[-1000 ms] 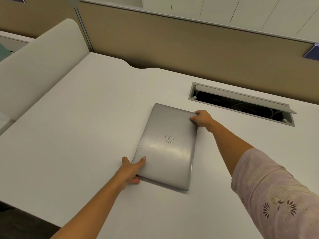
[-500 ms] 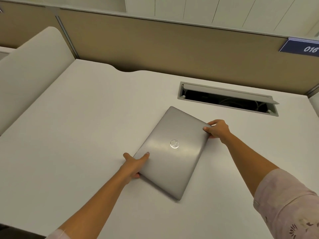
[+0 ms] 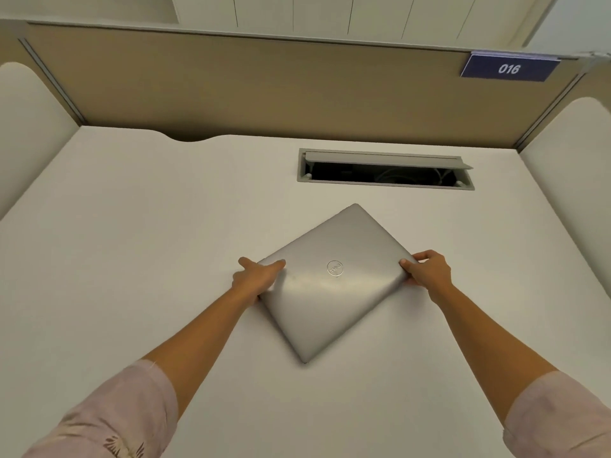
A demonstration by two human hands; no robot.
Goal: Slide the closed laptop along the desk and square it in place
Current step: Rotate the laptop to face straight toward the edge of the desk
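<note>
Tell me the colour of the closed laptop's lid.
Silver-grey, with a round logo at its centre; the laptop shows clearly in the head view.

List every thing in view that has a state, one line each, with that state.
laptop: closed, flat on the desk, turned diagonal, one corner toward the person.
left hand: gripping the laptop's left corner, fingers on the lid.
right hand: gripping the laptop's right corner.
cable hatch: flap raised, cables visible inside.
desk: bare apart from the laptop.
number plate: reads 016, fixed to the partition.
</note>
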